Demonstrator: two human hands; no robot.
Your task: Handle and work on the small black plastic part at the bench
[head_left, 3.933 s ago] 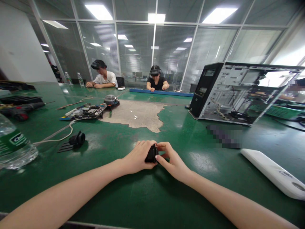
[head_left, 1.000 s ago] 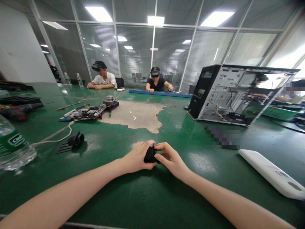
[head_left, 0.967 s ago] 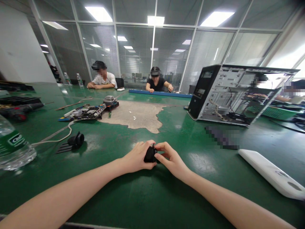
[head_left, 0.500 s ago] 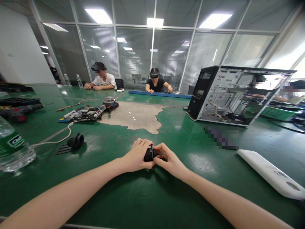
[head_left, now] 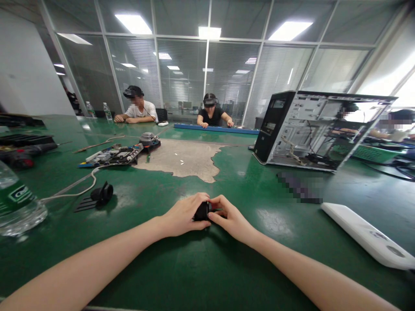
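A small black part [head_left: 201, 211], boxy with a rounded edge, is held low over the green table between my two hands; its exact kind does not show. My left hand [head_left: 186, 214] wraps round it from the left, thumb below and fingers over the top. From the right, my right hand [head_left: 228, 217] pinches its end between thumb and fingertips. A hint of red shows near the right fingertips, mostly covered by them. To the left lies a black fitting [head_left: 100, 195] with a round collar and flat prongs.
A water bottle [head_left: 19, 203] stands at the left edge, near a circuit board [head_left: 118, 154] and a white cable [head_left: 92, 181]. An opened computer case [head_left: 292, 129] stands right, with a white oblong object [head_left: 366, 233] nearer. Two people sit across the table [head_left: 181, 272].
My left fingers have settled lower over the black part, and the part has turned slightly. My right hand keeps nearly the same pinch. The whole view has shifted slightly.
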